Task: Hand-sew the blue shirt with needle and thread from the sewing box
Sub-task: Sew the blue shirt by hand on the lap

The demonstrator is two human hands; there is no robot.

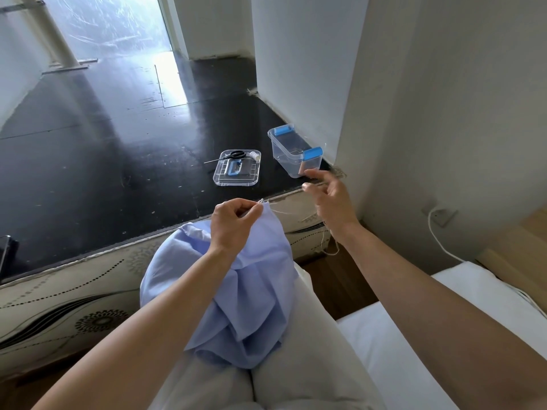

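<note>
Your left hand (233, 223) pinches the top edge of the light-blue fabric shirt (251, 291) (draped over your lap). Your right hand (328, 199) hovers half-curled; whether it grips the pale thread (322, 245) cannot be determined.

Left hand (233, 223) pinching blue shirt (251, 291) edge, right hand (331, 199) raised, thread (284, 213) between

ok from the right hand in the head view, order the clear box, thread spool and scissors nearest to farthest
1. clear box, just past the fingertips of the right hand.
2. thread spool, at the right corner of the lid.
3. scissors, farther left on the lid.
</note>
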